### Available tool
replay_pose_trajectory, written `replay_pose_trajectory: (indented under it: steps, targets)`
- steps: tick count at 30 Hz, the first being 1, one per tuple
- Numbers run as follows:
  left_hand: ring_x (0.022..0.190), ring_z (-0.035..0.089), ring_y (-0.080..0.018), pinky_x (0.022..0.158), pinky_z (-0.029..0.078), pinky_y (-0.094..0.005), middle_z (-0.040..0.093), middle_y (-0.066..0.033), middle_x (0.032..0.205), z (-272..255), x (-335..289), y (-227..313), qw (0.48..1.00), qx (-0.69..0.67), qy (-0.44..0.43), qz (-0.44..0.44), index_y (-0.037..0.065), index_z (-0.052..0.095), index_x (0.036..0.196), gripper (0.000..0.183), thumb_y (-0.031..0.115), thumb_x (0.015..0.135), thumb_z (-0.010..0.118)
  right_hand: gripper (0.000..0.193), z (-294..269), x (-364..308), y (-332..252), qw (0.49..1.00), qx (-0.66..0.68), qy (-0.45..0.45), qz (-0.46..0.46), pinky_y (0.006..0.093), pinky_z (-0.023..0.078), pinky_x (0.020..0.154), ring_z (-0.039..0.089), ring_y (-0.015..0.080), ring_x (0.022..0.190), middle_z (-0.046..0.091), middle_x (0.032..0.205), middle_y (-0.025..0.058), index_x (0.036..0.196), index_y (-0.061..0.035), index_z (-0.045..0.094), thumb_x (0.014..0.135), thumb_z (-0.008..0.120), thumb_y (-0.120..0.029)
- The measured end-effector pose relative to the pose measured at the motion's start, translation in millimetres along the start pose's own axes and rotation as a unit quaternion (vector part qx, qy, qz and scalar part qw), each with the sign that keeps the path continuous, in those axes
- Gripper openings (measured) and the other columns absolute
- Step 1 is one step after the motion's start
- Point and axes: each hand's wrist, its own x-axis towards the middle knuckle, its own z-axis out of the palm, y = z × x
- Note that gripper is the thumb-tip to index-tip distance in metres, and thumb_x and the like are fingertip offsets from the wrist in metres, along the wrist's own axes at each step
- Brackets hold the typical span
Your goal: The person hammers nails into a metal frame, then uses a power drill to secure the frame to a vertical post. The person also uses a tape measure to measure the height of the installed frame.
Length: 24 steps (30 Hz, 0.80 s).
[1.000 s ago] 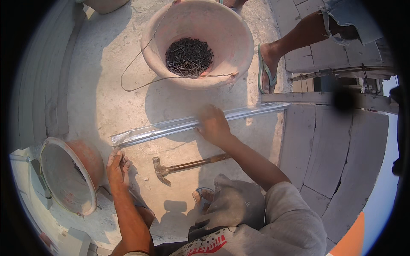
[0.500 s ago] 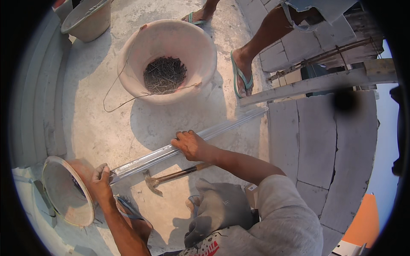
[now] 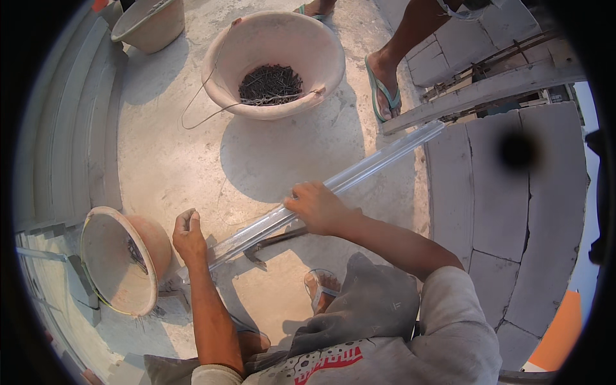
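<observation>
A long, shiny metal channel [image 3: 372,163] runs slantwise over the concrete floor, from near my left forearm up to the block wall on the right. My right hand [image 3: 317,208] grips it near its middle, with fingers curled over the far edge. My left hand [image 3: 190,239] is raised beside the near-left end, apart from the channel's far edge. Its fingers are pressed together; whatever they may hold is too small to make out. Partly hidden under the channel and right hand lies a hammer [image 3: 255,255], its claw head toward me.
Beyond the channel stands a wide bucket [image 3: 221,96] with dark nails in the bottom. A second bucket [image 3: 154,292] tilts at the left, another [image 3: 157,29] stands far left. A co-worker's sandalled foot [image 3: 383,86] is beside a plank [image 3: 475,96]. Block wall [image 3: 494,224] borders the right.
My left hand has let go of the channel's left end and lifted, fingers closed. The channel's far end has swung away from me, toward the plank. The view has shifted too.
</observation>
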Motion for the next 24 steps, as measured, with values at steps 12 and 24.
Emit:
replay_pose_trajectory:
  steps: [12, 24]
  targets:
    - [0.082, 0.064, -0.0213, 0.077, 0.049, -0.0345, 0.069, -0.0118, 0.088, -33.8, -16.3, -26.9, 0.994, 0.077, -0.078, -0.024, 0.001, 0.068, 0.101, 0.022, 0.018, 0.088, 0.062, 0.026, 24.9, -8.2, -51.7, 0.983, 0.091, -0.131, 0.086, 0.0424, 0.043, 0.078, 0.054, 0.0312, 0.093, 0.051, 0.093, 0.0132, 0.102, -0.0067, 0.059, 0.078, 0.069, -0.008]
    - [0.087, 0.063, -0.0135, 0.08, 0.049, -0.0278, 0.069, -0.0082, 0.092, -11.8, -18.9, 48.9, 0.986, -0.158, -0.033, 0.041, 0.001, 0.066, 0.11, 0.026, 0.017, 0.089, 0.068, 0.043, 1.2, -58.7, -36.6, 0.957, 0.105, -0.108, 0.249, 0.0432, 0.046, 0.082, 0.056, 0.0334, 0.095, 0.052, 0.102, 0.015, 0.115, -0.0089, 0.056, 0.077, 0.075, -0.016]
